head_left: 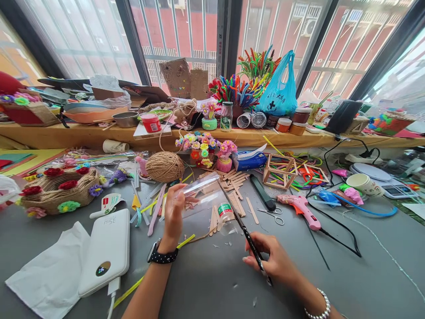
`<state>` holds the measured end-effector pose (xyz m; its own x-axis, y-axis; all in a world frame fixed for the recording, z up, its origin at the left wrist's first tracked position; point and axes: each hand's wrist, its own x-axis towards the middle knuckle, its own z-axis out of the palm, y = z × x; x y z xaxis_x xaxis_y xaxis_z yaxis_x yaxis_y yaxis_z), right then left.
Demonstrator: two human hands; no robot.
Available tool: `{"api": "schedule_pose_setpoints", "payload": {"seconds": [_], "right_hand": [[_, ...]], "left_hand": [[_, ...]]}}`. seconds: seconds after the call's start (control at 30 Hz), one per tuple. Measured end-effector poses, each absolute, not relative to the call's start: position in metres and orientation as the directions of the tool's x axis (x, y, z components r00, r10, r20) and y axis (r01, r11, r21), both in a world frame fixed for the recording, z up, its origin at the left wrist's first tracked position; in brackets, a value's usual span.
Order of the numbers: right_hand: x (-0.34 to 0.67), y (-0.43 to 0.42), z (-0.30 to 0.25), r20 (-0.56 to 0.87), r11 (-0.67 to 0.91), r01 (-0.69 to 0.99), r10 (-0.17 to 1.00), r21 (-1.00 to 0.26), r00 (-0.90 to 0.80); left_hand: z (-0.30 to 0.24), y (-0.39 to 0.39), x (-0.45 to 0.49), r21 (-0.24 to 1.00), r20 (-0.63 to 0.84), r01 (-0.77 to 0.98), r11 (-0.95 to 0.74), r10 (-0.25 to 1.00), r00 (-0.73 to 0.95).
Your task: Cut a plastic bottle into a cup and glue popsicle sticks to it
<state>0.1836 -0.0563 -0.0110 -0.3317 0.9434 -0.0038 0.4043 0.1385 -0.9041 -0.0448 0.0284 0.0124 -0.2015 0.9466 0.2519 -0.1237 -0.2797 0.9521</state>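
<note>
My left hand (pixel 174 215), a dark watch on its wrist, is closed around a clear plastic bottle (pixel 201 195). The bottle is tilted over the table, and a green and red label (pixel 224 210) shows near its lower right end. In my right hand (pixel 270 257) is a long, narrow black blade-like tool (pixel 244 228); its exact kind is unclear. Its far part runs along the bottle's right side, touching or just in front of it. Small clear scraps (pixel 229 243) lie on the table below. Wooden craft sticks (pixel 237 206) spread behind the bottle.
A twine ball (pixel 165 166) sits behind my left hand. To the right lie scissors (pixel 272 216), a dark green cutter-like tool (pixel 262 192) and a pink glue gun (pixel 300 208) with its cord. At left are a white power bank (pixel 108 252), tissue (pixel 49 274) and a twine-wrapped basket (pixel 63 190).
</note>
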Motion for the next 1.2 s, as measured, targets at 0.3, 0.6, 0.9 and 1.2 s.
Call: {"api": "schedule_pose_setpoints", "payload": {"seconds": [0.3,0.6,0.9,1.2], "right_hand": [[0.183,-0.054,-0.011,0.003,0.147,0.436,0.949,-0.888,-0.314],[0.183,-0.056,-0.01,-0.017,0.132,0.467,0.954,-0.874,-0.3],[0.188,-0.056,-0.006,-0.019,0.123,0.354,0.928,-0.927,-0.372],[0.192,-0.055,-0.009,-0.015,0.121,0.329,0.925,-0.936,-0.381]], "left_hand": [[0.01,0.029,-0.043,0.95,0.27,-0.104,-0.294,0.942,-0.198],[0.009,0.028,-0.042,0.936,0.308,-0.109,-0.335,0.928,-0.209],[0.011,0.028,-0.046,0.939,0.313,-0.09,-0.332,0.932,-0.181],[0.016,0.025,-0.041,0.968,0.232,-0.067,-0.243,0.962,-0.143]]}}
